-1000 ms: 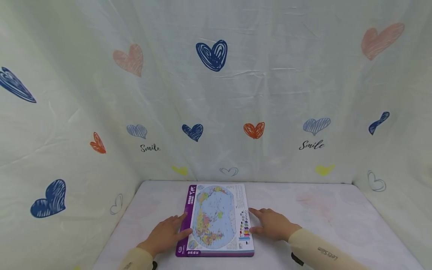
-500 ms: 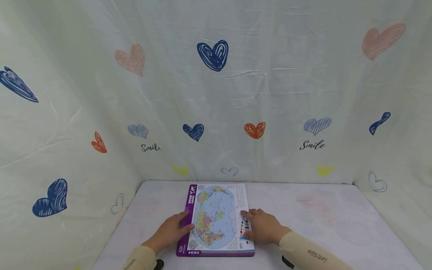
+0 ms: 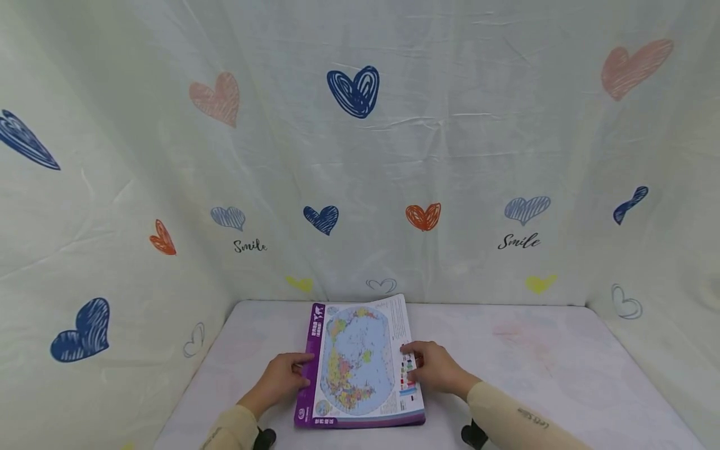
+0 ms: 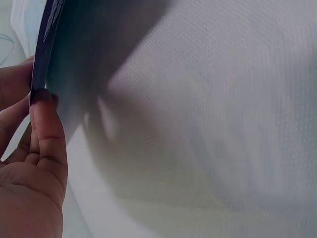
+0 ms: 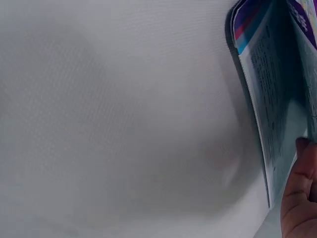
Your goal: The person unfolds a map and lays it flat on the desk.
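Observation:
A world map sheet with a purple left border lies before me, its top right corner raised. My left hand pinches the purple edge between thumb and fingers; in the left wrist view that edge stands up from the table. On the opposite side my right hand grips the map's right edge. Through the right wrist view, the gripped upper sheet stands apart from a printed lower layer at its edge. Most of the lower layers are hidden beneath the map in the head view.
A white table carries the map and extends to both sides of it. Behind and at the sides hangs a pale curtain printed with hearts and "Smile".
Both hands went from lying flat at the map's side edges to gripping them. The right hand came leftward onto the map. The map has lifted and bowed slightly, its top right corner rising.

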### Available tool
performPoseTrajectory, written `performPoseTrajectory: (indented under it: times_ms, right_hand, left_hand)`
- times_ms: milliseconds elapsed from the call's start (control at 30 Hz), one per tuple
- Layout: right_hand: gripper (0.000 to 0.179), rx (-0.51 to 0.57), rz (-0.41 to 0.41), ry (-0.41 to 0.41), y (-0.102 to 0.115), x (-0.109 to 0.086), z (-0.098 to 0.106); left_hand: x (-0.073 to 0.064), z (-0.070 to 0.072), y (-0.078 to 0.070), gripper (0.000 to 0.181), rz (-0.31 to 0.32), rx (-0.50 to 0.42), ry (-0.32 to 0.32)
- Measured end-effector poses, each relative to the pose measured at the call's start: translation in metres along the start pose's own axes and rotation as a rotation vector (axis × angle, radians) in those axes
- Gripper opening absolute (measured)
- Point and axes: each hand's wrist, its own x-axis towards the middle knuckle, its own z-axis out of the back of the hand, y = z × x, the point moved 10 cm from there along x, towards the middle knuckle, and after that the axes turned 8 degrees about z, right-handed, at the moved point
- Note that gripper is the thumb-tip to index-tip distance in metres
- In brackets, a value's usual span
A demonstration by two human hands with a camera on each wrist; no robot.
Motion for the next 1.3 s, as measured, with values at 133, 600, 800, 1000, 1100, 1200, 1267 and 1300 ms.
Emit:
performPoseTrajectory:
  times_ms: [133,600,800,1000,1100,1200,1267,1300]
  right_hand:
    - [0.045,0.037,0.025,-0.003,0.0,0.002,0.003]
    - [0.045,0.131,-0.02,-0.042,-0.005,0.002,0.008]
    - [0.046,0.143,-0.021,-0.051,-0.006,0.002,0.011]
    - [0.047,0.16,-0.037,-0.068,-0.011,0.0,0.017]
    - [0.047,0.164,-0.036,-0.078,-0.01,-0.002,0.021]
    - [0.046,0.163,-0.028,-0.088,-0.009,-0.004,0.028]
    - [0.046,0.169,-0.025,-0.096,-0.009,-0.005,0.032]
    - [0.046,0.17,-0.022,-0.1,-0.008,-0.006,0.035]
  left_hand:
    - [0.002,0.0,0.003,0.045,-0.005,-0.025,0.024]
    - [0.001,0.004,0.005,0.042,0.025,-0.124,0.02]
    - [-0.002,0.007,0.003,0.042,0.021,-0.135,0.015]
    - [-0.006,0.013,0.0,0.043,0.006,-0.142,0.011]
    - [-0.006,0.016,0.001,0.044,0.008,-0.135,0.003]
    - [-0.005,0.019,0.006,0.044,0.03,-0.125,-0.013]
    - [-0.005,0.021,0.009,0.044,0.045,-0.122,-0.023]
    - [-0.004,0.022,0.011,0.044,0.052,-0.122,-0.028]
